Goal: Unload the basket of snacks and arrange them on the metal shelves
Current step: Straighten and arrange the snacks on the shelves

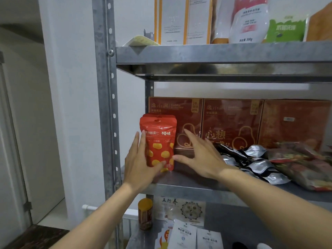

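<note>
Your left hand (138, 164) is flat against the left side of the red snack pouch (159, 139), fingers straight, thumb across its lower front. Right hand (201, 157) open and spread, thumb tip touching the pouch's right edge. Pouch stands upright at the left end of the middle metal shelf (188, 178), near the corner post (106, 105). Silver packets (255, 162) lie to the right; red boxes (231, 121) line the back
</note>
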Demonstrator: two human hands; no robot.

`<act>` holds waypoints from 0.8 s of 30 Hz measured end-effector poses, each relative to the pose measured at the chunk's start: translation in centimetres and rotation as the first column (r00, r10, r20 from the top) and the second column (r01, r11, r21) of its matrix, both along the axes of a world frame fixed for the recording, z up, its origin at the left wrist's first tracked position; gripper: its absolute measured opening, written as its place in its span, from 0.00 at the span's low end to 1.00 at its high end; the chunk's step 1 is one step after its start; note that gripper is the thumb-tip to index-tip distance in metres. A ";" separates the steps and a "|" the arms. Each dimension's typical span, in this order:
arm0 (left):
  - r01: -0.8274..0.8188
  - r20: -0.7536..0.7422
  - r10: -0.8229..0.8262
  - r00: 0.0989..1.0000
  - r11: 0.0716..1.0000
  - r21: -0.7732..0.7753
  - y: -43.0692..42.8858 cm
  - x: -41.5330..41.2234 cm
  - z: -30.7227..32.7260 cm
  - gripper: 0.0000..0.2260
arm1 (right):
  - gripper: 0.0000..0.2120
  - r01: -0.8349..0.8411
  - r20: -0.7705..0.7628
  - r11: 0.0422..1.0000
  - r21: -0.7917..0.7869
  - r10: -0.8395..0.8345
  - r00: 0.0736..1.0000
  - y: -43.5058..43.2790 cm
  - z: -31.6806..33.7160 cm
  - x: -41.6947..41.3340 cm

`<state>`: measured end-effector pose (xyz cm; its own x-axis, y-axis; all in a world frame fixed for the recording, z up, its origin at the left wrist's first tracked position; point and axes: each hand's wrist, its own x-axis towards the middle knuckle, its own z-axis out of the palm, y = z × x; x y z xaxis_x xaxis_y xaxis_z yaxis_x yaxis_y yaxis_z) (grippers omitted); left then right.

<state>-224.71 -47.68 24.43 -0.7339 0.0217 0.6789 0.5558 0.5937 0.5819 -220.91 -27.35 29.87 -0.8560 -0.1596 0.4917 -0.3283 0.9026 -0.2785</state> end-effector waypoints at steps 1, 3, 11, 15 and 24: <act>-0.006 -0.025 0.005 1.000 0.999 -0.047 0.1 0.3 0.1 0.50 | 0.49 0.021 -0.015 0.995 0.101 -0.019 1.000 0.8 0.1 0.4; -0.044 -0.082 0.034 0.996 0.992 -0.117 0.5 0.9 0.2 0.47 | 0.49 0.048 -0.021 0.971 0.233 -0.045 0.999 2.2 0.1 1.1; -0.069 -0.181 0.028 0.983 0.972 -0.223 5.1 3.9 1.8 0.39 | 0.43 0.094 -0.036 0.985 0.142 -0.090 0.995 7.6 0.6 3.7; 0.053 -0.070 -0.069 0.995 0.976 -0.209 9.8 4.3 3.0 0.36 | 0.41 0.105 -0.035 0.994 -0.003 -0.105 0.994 10.8 0.8 4.3; 0.182 0.319 -0.190 0.929 0.982 0.055 16.7 -1.2 4.1 0.23 | 0.32 0.218 0.159 0.923 -0.319 -0.175 0.972 14.3 2.8 0.4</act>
<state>-225.90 -30.93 28.57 -0.8971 0.1658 0.4096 0.4361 0.4811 0.7605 -220.47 -13.07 32.62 -0.9114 0.1714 0.3742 -0.0970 0.7941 -0.6000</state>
